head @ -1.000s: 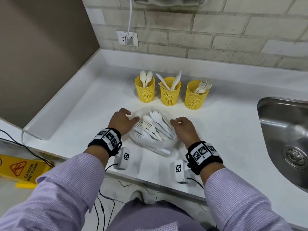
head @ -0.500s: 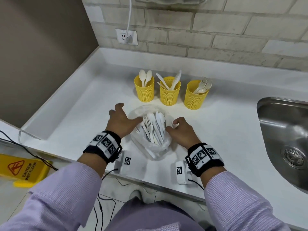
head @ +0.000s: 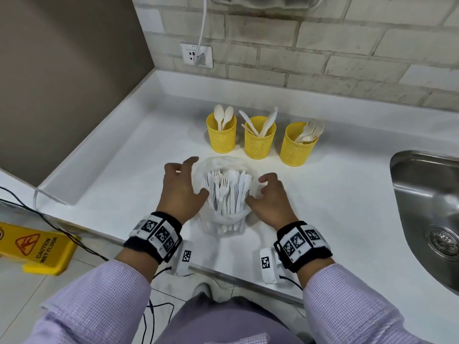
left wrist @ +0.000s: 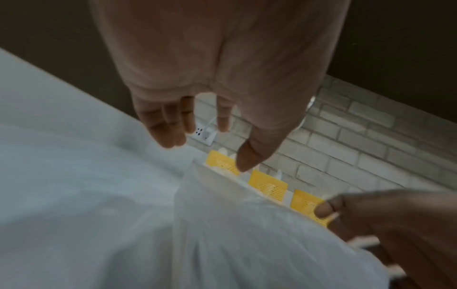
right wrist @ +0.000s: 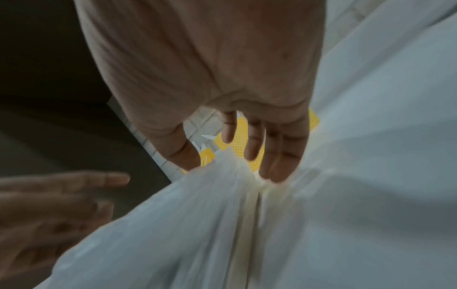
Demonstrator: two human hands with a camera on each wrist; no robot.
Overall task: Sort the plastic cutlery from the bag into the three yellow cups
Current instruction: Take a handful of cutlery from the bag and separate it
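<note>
Head view shows a clear plastic bag (head: 224,194) sitting on the white counter (head: 335,202), stuffed with white plastic cutlery (head: 227,189), forks, spoons and knives all mixed together, heads pointing away from the person. The left hand (head: 182,189) is on the left side of the bag, thumb pressed against the plastic, the other fingers spread and relaxed rather than wrapped around anything. The right hand (head: 270,199) is on the right side doing pretty much the same, fingers loosely bent and touching the bag's edge. From the wrist views it looks like both hands are just pushing on the plastic with slack fingers, not pinching it, though those shots are blurry.

Behind the bag there's a row of three yellow cups (head: 259,137) with mesh sides: the left one has spoons (head: 223,116), the middle one knives (head: 258,120), the right one forks (head: 310,131).

Over on the right is a steel sink (head: 427,219). A wall socket (head: 196,55) with a plug in it sits on the brick wall, and a yellow wet floor sign (head: 34,249) lies on the floor to the left.
</note>
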